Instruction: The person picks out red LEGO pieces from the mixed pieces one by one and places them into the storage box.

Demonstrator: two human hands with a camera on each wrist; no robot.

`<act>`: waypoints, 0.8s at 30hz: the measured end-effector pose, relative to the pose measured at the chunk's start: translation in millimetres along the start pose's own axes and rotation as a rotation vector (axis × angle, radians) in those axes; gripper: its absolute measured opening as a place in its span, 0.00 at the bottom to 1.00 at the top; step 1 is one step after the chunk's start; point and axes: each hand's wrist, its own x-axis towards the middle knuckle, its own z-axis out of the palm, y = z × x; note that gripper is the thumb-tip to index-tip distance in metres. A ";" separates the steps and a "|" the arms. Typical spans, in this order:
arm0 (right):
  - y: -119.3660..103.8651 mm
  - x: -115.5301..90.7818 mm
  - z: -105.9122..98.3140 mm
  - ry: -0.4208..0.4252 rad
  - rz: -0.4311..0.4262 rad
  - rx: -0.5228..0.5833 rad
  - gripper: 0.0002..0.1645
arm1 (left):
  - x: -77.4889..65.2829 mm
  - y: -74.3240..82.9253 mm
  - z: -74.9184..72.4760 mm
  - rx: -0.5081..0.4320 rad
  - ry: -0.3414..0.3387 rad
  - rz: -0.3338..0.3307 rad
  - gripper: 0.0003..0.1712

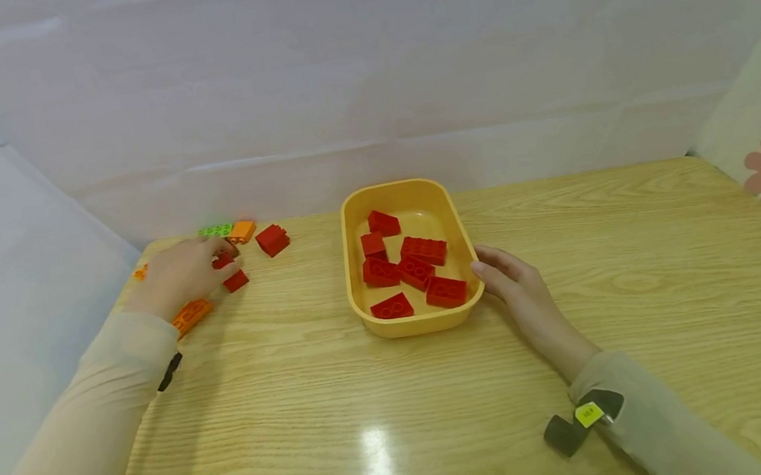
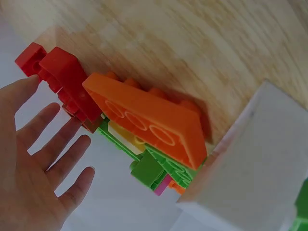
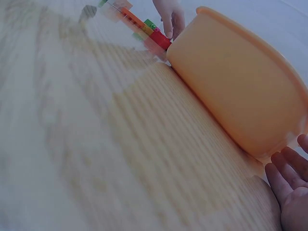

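Note:
At the left of the table my left hand [image 1: 182,270] reaches over a red building brick [image 1: 236,280], its fingers spread around it. In the left wrist view the thumb tip overlaps a small red brick, and the fingers extend beside a larger red brick [image 2: 65,67]. Another red brick [image 1: 273,240] lies just beyond this hand. My right hand [image 1: 522,296] is at the right side of a yellow tub [image 1: 425,326], thumb tip at the rim and fairly straight fingers [image 3: 284,175] along the outer wall. Inside the tub lie several red bricks [image 1: 423,249].
An orange brick [image 1: 192,316] lies beside the left wrist. Close to the back wall are a green brick [image 1: 216,231] and another orange brick [image 1: 243,232]. The wooden table [image 1: 300,401] meets a covered wall [image 1: 370,76] behind the tub.

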 end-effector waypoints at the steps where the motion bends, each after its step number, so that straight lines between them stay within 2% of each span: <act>1: 0.0 -0.1 0.0 0.000 -0.001 0.000 0.39 | -0.1 -0.1 0.9 -0.005 -0.007 -0.003 0.25; 4: -0.1 -0.2 -0.1 -0.001 -0.001 -0.001 0.39 | 0.2 -0.3 3.4 -0.006 -0.024 -0.009 0.28; 11: 0.2 -0.3 -0.1 -0.004 0.002 -0.012 0.39 | 0.8 -1.2 7.1 0.000 -0.015 -0.003 0.35; 16: 0.3 -0.2 0.0 -0.005 -0.005 -0.008 0.38 | 0.5 -2.3 9.9 -0.003 -0.007 0.009 0.35; 21: 0.5 0.0 -0.2 0.000 -0.007 -0.013 0.38 | -1.0 0.8 11.6 -0.043 -0.032 0.003 0.37; 24: 0.6 -0.2 -0.3 0.001 -0.005 -0.021 0.39 | -1.9 1.1 13.9 -0.055 -0.028 0.008 0.35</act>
